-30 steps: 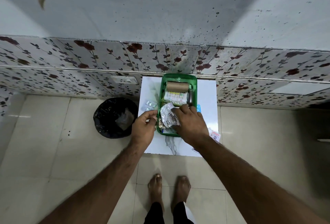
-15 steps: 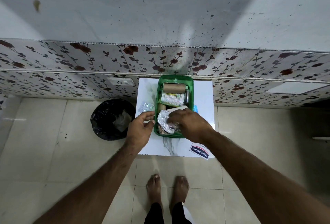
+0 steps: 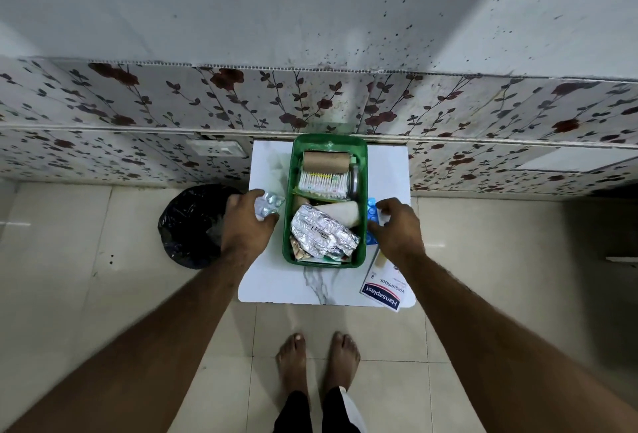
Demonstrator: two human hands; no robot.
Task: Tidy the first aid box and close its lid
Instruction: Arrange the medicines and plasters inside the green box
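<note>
Left of the green plastic first aid box (image 3: 289, 225), my left hand (image 3: 247, 225) pinches a stiff, light clear blister strip (image 3: 271, 203); right of it, right hand (image 3: 397, 227) curls onto a blue blister pack (image 3: 372, 210), grip unclear. I take edges.

Dim, flat indoor light; wide-angle bending at edges, hands perhaps slightly motion-blurred.

"Hansaplast", "WASHPROOF", "8": plaster box (image 3: 382, 289)
</note>
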